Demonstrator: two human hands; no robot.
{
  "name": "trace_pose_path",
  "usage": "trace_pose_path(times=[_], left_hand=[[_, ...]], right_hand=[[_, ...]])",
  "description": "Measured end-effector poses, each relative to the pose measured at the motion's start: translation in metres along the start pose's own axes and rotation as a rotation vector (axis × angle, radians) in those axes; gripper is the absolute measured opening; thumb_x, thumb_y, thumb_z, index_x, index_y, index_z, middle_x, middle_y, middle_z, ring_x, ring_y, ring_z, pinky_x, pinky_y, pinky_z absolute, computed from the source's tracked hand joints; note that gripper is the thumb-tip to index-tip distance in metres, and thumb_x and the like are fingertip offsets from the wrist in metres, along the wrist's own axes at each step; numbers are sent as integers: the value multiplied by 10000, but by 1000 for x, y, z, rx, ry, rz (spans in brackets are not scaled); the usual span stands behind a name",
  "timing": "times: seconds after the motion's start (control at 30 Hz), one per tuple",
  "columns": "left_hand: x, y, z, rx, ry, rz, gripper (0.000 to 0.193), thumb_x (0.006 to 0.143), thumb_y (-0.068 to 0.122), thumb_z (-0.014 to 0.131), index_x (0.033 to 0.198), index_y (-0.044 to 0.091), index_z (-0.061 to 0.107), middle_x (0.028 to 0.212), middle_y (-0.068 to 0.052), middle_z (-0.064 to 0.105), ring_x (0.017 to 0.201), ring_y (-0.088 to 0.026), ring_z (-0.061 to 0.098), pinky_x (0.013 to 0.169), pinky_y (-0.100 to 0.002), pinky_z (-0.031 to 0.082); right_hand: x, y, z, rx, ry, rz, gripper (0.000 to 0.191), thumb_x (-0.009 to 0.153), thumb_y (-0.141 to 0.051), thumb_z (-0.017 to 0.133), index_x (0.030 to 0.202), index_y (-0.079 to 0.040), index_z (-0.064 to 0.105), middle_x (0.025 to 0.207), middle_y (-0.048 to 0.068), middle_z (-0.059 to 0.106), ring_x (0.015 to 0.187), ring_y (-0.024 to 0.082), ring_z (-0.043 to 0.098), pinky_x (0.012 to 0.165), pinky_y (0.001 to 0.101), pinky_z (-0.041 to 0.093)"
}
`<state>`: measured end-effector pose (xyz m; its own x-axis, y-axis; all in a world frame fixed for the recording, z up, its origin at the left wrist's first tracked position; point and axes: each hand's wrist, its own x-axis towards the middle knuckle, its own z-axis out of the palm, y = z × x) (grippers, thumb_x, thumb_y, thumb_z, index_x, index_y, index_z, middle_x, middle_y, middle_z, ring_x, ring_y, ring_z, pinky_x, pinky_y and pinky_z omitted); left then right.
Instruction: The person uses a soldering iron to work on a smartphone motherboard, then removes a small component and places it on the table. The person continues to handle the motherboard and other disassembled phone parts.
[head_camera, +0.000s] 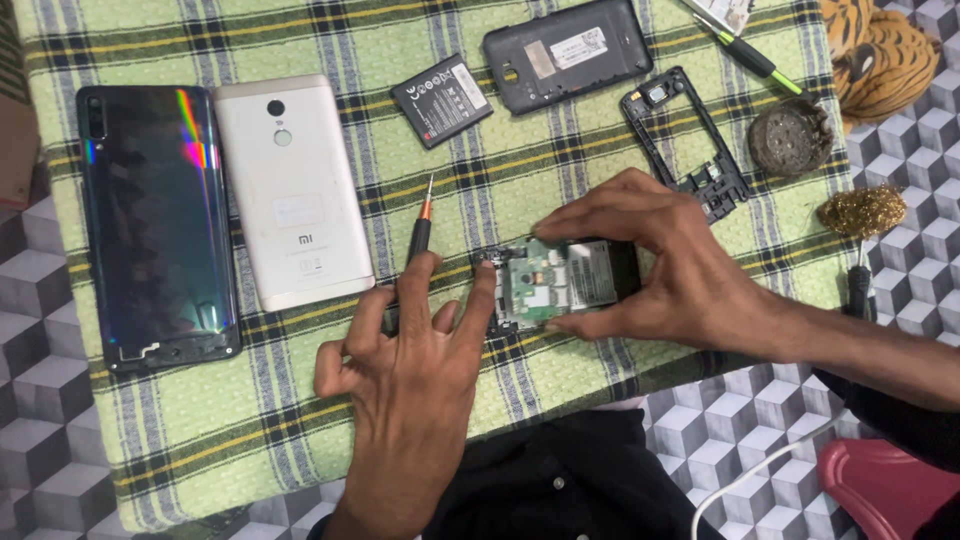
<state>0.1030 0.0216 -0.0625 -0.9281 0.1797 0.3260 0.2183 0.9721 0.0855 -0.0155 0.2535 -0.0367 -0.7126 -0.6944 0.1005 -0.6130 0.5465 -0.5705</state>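
While the right hand (680, 265) pinches the opened phone with its bare green circuit board (560, 280) flat on the checked green counter (250, 420), the left hand (415, 340), fingers spread around the slim black orange-collared screwdriver (420, 235), should keep its tip upright

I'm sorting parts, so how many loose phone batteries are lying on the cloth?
1: the black battery lies near the cloth's top edge, between the white phone and the black back cover. Another may be hidden under the hands.

Opened phone (565, 283) lies flat on the cloth, green circuit board exposed, beside a black-handled screwdriver (420, 232)
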Motion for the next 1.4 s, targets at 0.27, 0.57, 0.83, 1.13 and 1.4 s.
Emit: trace_pose_path(times=[0.27,0.57,0.83,1.13,1.4], left_hand=[[-1,-2,0,-28,-53,29,419,931,144,747,1346,185,711,1413,11,542,1266,-220,282,928,-487,184],[3,-1,-8,-103,-67,11,417,901,54,728,1315,101,707,1407,5,542,1236,-212,290,893,-478,185],[-1,-1,-8,-104,-48,-8,442,888,53,732,1320,147,719,1421,-4,539,1204,-224,306,882,-476,185],[-2,-4,1,-7,11,40,404,918,107,751,1316,173,737,1397,34,559,1254,-203,303,927,-479,182],[-4,-6,2,-27,1,75,428,891,114,763,1318,141,739,1367,39,584,1245,-185,318,920,-461,171]], right_hand=[[6,-8,4,-78,-65,12,765,550,-452,953,1199,-106,741,1217,65,716,1042,231,614,907,439,523],[0,-8,10,-116,-22,-27,724,565,-434,953,1174,-99,748,1198,75,697,1012,237,589,875,436,520],[-5,-7,3,-136,-33,45,734,546,-461,968,1146,-96,756,1174,61,728,1037,224,595,868,426,533],[2,-15,5,-91,-15,59,717,521,-410,975,1140,-108,772,1170,33,735,1035,218,594,875,403,537],[-5,-8,3,4,2,-13,748,529,-332,967,1194,-83,732,1184,67,747,1073,221,664,966,428,527]])
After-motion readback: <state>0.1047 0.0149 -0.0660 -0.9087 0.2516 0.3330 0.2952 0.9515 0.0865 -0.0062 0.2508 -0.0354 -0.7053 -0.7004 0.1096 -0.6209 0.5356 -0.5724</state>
